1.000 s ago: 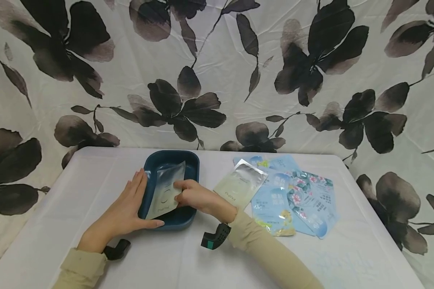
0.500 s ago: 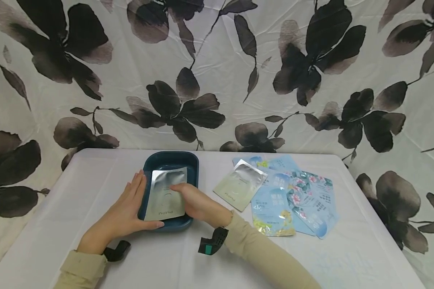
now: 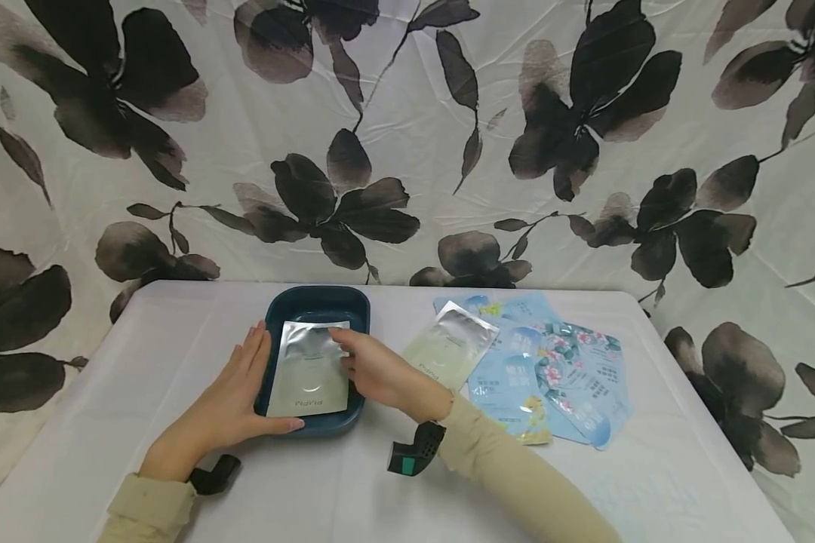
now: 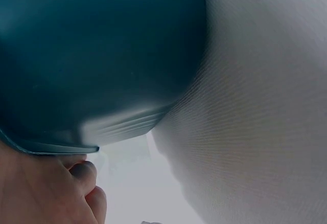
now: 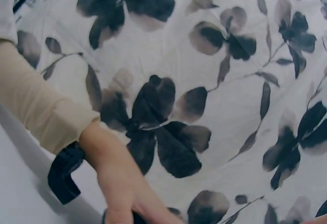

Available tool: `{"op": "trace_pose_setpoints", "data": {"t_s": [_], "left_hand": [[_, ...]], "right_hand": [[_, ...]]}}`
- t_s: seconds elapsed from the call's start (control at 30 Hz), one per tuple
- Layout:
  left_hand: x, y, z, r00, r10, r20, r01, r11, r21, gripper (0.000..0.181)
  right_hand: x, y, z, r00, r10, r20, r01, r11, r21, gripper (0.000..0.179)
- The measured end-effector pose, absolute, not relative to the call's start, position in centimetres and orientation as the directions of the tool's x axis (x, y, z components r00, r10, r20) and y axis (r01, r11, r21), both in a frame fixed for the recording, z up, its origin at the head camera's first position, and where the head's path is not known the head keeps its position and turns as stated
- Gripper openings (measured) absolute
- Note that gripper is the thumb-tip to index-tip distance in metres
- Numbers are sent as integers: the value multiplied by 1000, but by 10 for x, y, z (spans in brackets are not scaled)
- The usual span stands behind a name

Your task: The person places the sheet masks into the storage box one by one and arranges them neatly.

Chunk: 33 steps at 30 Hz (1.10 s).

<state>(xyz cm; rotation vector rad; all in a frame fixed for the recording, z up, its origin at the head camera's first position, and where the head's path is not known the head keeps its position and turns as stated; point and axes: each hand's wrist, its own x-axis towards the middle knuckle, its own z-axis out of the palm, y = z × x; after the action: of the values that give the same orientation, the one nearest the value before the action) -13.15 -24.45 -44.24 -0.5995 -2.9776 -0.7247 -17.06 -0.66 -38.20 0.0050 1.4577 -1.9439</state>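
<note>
A silver and pale green sachet [image 3: 309, 377] marked PMPM lies face up in a dark blue rectangular tray [image 3: 318, 294]. My left hand [image 3: 213, 403] rests along the tray's left side, its fingers straight and its thumb stretched across the near edge. At the sachet's upper right edge is my right hand [image 3: 383, 373], one fingertip over the corner and the other fingers loosely bent. In the left wrist view, the tray's outer wall [image 4: 102, 50] fills much of the picture, and part of a hand [image 4: 46, 188] touches its rim. The right wrist view shows my left hand [image 5: 117, 183].
Right of the tray, another PMPM sachet [image 3: 448, 347] overlaps several light blue printed packets [image 3: 505, 385], some with pink flowers. They lie on a white-covered table [image 3: 353, 498]. A floral cloth [image 3: 448, 151] hangs behind the table's far edge.
The sachet, tilted in the tray under my right hand a second ago, now lies flatter and straighter. My right hand has shifted up along its right edge. My left hand stays at the tray.
</note>
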Motion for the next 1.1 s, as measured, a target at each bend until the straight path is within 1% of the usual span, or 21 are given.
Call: {"op": "trace_pose_setpoints", "data": {"t_s": [0.13,0.23,0.33,0.5,0.67,0.87,1.0,1.1], "left_hand": [[-131,-244,-441,-927,363,100,368,819,440,139],[-132,-243,-440,-927,364,86,363,820,442,139],[-132,-244,-440,-929,362,78,358,822,444,139],[-132,-244,-442,-929,363,73,356,822,444,140],[-131,-245,-441,-932,357,65,347,824,447,140],[-128,-245,-437,-929,361,81,357,819,449,139],[-128,-244,-436,-928,363,82,359,817,451,139],[-129,-244,-437,-928,364,76,359,822,443,139]], "right_hand": [[-170,6,-369,-756,-554,-348,467,-86,-880,64],[-169,19,-357,-767,-559,-315,434,-91,-896,61],[-170,32,-345,-790,-546,-277,403,-122,-907,59],[-177,60,-330,-849,-486,-208,340,-203,-918,54],[-186,85,-320,-891,-431,-140,263,-241,-934,54],[-198,114,-321,-949,-311,-50,145,-290,-946,54],[-204,130,-328,-980,-200,2,50,-254,-966,51],[-206,140,-334,-993,-107,54,-33,-189,-982,48]]}}
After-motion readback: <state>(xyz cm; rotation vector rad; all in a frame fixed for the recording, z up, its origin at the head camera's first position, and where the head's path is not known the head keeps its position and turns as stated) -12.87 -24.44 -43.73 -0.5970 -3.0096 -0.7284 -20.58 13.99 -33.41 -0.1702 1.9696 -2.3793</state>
